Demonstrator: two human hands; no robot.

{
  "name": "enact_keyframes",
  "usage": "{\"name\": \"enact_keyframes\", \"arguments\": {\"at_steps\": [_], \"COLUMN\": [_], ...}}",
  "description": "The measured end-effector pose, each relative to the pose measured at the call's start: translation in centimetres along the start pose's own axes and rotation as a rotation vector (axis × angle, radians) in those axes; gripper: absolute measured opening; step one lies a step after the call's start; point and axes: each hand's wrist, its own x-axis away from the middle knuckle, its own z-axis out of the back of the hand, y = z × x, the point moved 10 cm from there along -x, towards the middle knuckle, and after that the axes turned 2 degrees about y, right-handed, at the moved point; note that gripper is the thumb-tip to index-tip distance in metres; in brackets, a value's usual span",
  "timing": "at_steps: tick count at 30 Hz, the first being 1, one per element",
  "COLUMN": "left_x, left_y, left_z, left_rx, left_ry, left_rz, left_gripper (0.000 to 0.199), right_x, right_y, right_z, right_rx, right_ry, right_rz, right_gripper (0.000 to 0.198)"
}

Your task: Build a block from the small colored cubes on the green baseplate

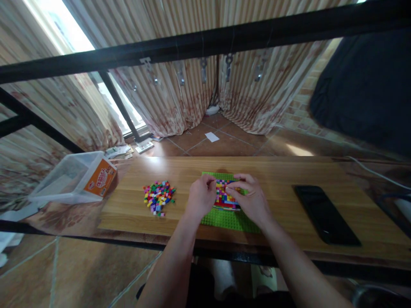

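Observation:
A multicoloured build of small toy bricks (pixel 224 197) rises from a green studded baseplate (pixel 221 219) on the wooden tabletop. My left hand (pixel 201 196) is closed at the left side of the build, its thumb and fingertips drawn together by the upper left corner. Over the right half of the build, my right hand (pixel 253 200) pinches with thumb and index finger, the tips close to the top bricks. Anything between the fingertips of either hand is too small or hidden to make out. Left of my hands lies a loose pile of coloured bricks (pixel 159 196).
A black phone-like slab (pixel 326 214) lies on the right of the wooden tabletop (pixel 272 171). A clear plastic box (pixel 72 177) with an orange label stands beyond the left end. A dark metal bar (pixel 180 45) with hanging hooks crosses above, before the curtains.

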Motion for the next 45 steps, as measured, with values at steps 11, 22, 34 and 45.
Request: {"name": "enact_keyframes", "arguments": {"at_steps": [11,22,34,45], "left_x": [0.2,0.4,0.7,0.4], "left_y": [-0.3,-0.2,-0.8,-0.4], "left_z": [-0.2,-0.3,-0.7,-0.1], "left_rx": [-0.091,-0.154,-0.267,-0.071], "left_ry": [-0.028,-0.057,-0.102,-0.043], "left_rz": [0.017,0.018,0.048,0.015], "left_gripper": [0.018,0.019,0.023,0.02], "right_x": [0.2,0.4,1.2,1.4], "right_y": [-0.3,2.4,4.2,4.8], "right_z": [-0.7,-1.7,-2.6,-3.0], "right_rx": [0.04,-0.115,-0.225,-0.366], "right_ry": [0.046,0.046,0.036,-0.034], "right_rz": [0.002,-0.207,-0.5,-0.518], "right_gripper": [0.009,0.015,0.046,0.051]}}
